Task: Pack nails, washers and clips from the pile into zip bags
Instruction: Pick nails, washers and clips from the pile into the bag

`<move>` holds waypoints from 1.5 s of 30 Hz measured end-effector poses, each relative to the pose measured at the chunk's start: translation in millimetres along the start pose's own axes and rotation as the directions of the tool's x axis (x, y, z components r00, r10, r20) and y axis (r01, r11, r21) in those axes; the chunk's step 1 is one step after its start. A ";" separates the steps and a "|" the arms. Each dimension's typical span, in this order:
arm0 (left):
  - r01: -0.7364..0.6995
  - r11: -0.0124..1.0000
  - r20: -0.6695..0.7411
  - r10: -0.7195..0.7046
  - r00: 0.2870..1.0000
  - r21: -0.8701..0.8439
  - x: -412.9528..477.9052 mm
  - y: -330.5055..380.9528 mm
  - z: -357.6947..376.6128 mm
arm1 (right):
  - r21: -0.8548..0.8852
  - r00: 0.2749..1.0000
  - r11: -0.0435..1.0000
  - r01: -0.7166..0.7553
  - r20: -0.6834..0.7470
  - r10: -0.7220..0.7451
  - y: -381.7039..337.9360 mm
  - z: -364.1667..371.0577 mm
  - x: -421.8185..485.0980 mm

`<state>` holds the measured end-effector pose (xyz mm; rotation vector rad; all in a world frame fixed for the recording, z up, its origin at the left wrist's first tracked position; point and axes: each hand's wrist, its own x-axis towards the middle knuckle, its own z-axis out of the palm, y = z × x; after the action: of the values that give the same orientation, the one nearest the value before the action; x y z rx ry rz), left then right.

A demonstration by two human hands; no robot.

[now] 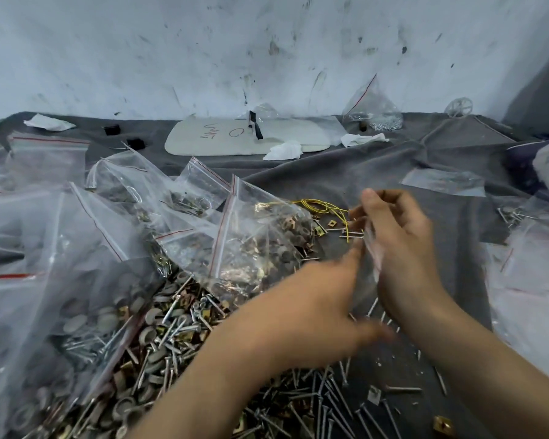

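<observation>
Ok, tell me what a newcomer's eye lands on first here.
The heap of nails, washers and clips at lower left, half buried under filled zip bags, grabs attention first. At centre, the right hand pinches a clear bag, while the blurred left hand reaches up to it.

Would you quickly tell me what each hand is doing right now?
Left hand: open, blurred, forefinger at the zip bag.
Right hand: pinches the zip bag.

Glossy clear plastic zip bags (248, 236); shiny metal nails (330, 397); matt grey cloth (377, 172).
</observation>
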<state>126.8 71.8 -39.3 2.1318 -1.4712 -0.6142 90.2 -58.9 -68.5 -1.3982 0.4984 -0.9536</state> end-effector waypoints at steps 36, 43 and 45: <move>-0.320 0.865 -0.809 -0.152 0.567 -0.387 -29.3 -68.4 -77.8 | -0.811 0.811 0.237 0.535 0.571 0.125 39.2 2.0 -32.2; -0.314 0.865 -0.730 -0.085 0.678 -0.392 -23.4 -58.0 -69.5 | -0.229 0.855 0.942 0.247 0.509 -0.100 -21.6 -4.9 -0.5; -0.310 0.873 -0.713 -0.059 0.699 -0.376 -19.5 -55.6 -64.8 | -0.002 0.776 0.946 0.324 0.572 -0.265 -50.4 -0.7 4.0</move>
<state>200.1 115.8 -20.5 1.5685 -0.8913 -0.0349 78.6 -57.6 -19.3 -1.7991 -0.1346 -0.7059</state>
